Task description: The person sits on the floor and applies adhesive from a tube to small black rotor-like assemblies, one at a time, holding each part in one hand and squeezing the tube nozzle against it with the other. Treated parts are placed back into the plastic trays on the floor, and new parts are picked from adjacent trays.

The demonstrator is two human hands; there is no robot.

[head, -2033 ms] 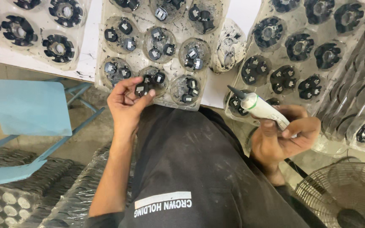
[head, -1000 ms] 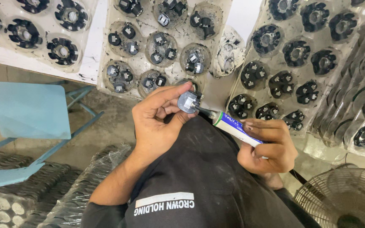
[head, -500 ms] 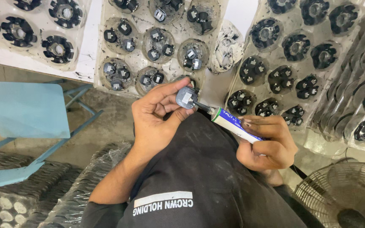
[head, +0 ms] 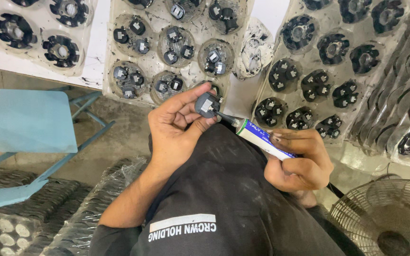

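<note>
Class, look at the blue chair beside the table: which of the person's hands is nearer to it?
Left. The left hand, holding a small black part, is just right of the blue chair. The right hand, gripping the tube, is farther right, near the fan.

left hand (head: pixel 176 128) holds part (head: pixel 208 104) above lap | right hand (head: pixel 300 161) to its right holds tube (head: pixel 262 138), nozzle touching part | trays (head: pixel 172 47) of parts on table (head: pixel 93 71) beyond hands | chair (head: pixel 27 123) left | fan (head: pixel 385 218) at lower right | wrapped stacks (head: pixel 72 218) at lower left
</note>
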